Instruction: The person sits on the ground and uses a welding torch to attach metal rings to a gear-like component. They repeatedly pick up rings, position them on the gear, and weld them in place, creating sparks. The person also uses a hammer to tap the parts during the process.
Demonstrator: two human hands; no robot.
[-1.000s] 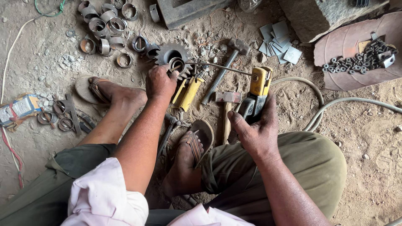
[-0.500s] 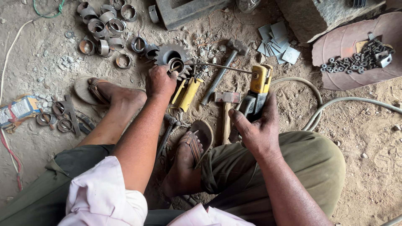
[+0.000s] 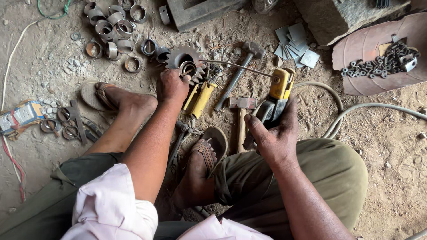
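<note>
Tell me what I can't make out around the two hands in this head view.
- Left hand: its fingertips and whatever it grips by the gear are hidden under the hand.
- Right hand covers the lower grip of the yellow holder.
- Rod: tip too thin to judge contact.
- Hose: cut off at the right edge.

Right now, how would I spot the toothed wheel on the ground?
Follow the left hand to its fingertips on the dirt. The gear lies there, a ring sitting on it. Unlike the smooth rings scattered to its left, its edge has pointed teeth.
</note>
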